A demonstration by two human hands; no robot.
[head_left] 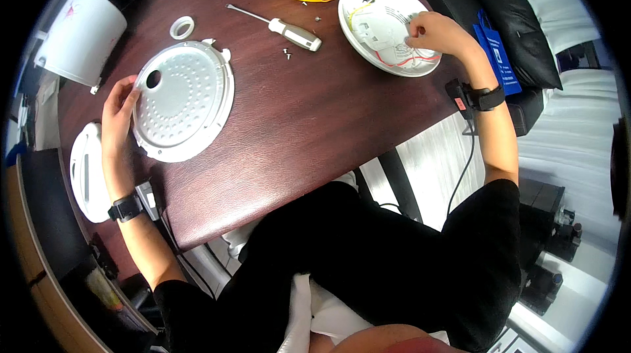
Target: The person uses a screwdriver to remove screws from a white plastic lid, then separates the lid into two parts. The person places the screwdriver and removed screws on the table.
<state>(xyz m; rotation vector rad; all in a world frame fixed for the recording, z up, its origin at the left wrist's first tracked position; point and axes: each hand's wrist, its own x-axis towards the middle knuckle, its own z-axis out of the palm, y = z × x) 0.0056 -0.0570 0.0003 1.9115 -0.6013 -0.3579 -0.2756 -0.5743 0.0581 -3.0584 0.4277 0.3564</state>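
Two wires [402,62] in white shell [368,8]
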